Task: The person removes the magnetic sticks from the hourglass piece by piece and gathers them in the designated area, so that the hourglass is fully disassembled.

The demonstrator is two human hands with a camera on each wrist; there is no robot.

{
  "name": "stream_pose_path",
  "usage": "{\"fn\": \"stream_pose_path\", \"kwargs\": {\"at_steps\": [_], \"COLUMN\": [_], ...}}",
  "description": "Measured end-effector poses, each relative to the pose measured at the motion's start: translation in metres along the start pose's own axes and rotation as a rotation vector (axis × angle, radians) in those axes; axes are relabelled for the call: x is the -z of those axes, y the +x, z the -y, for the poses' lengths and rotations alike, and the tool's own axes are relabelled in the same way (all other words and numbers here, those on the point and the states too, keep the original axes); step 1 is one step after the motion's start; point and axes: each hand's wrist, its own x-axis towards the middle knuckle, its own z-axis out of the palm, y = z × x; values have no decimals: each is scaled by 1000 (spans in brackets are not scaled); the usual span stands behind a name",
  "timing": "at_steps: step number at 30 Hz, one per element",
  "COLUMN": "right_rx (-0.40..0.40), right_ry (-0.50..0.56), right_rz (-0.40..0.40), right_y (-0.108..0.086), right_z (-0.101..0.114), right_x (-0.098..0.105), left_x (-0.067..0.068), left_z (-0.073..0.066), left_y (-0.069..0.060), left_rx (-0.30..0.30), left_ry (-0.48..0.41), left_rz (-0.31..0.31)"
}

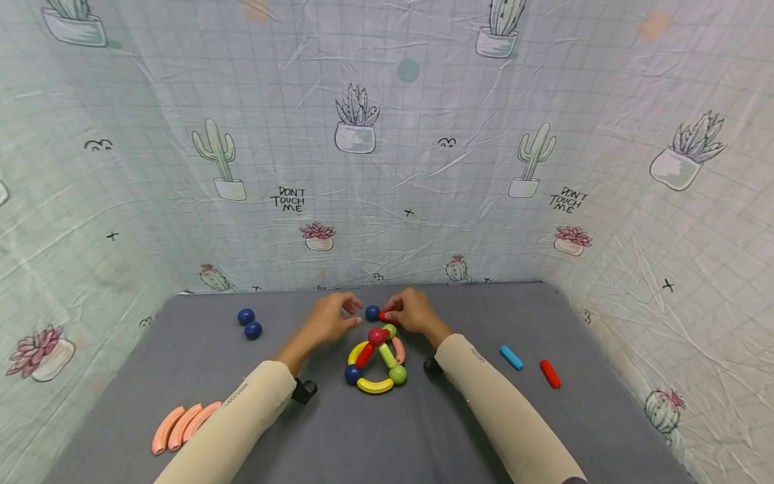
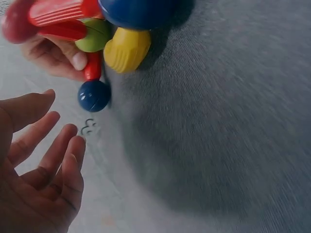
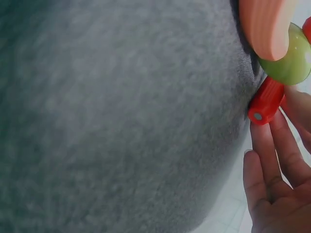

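My right hand [image 1: 414, 311] pinches a short red magnetic stick [image 3: 266, 102] behind the built frame. A blue ball [image 2: 94, 95] sits at that stick's far end. My left hand [image 1: 329, 318], fingers apart and holding nothing, is just left of this ball. In front of the hands stands a frame of balls and sticks: a raised red ball [image 1: 377, 336], a blue ball [image 1: 353, 374] at front left, a green ball [image 1: 397, 374] at front right and another green ball [image 3: 291, 58] at the back. Yellow curved sticks [image 1: 375, 386] and an orange curved stick [image 3: 267, 24] form its base.
Two loose blue balls [image 1: 252, 330] lie at the left rear of the grey table. Several orange curved sticks [image 1: 181, 427] are at front left, partly behind the left sleeve. On the right lie a light-blue stick [image 1: 511, 357] and a red stick [image 1: 550, 374]. A printed cloth hangs behind.
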Motion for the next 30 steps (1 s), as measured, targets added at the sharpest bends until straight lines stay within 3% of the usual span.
{"fn": "stream_pose_path", "kwargs": {"at_steps": [7,15,19,30], "right_rx": [-17,29,62,38], "right_ry": [18,0,-3,-17], "right_rz": [2,21,25,-20], "right_y": [0,-2,-2,1], "right_z": [-5,-2,1,6], "right_x": [4,4,-1,-5], "left_x": [-11,-26,-32,-36], "left_z": [-3,3,8,4], "left_y": [21,37,40,41], "left_rx": [47,-35,-46,26], "left_ry": [4,93,126,207], "left_rz": [21,44,41,-39]}}
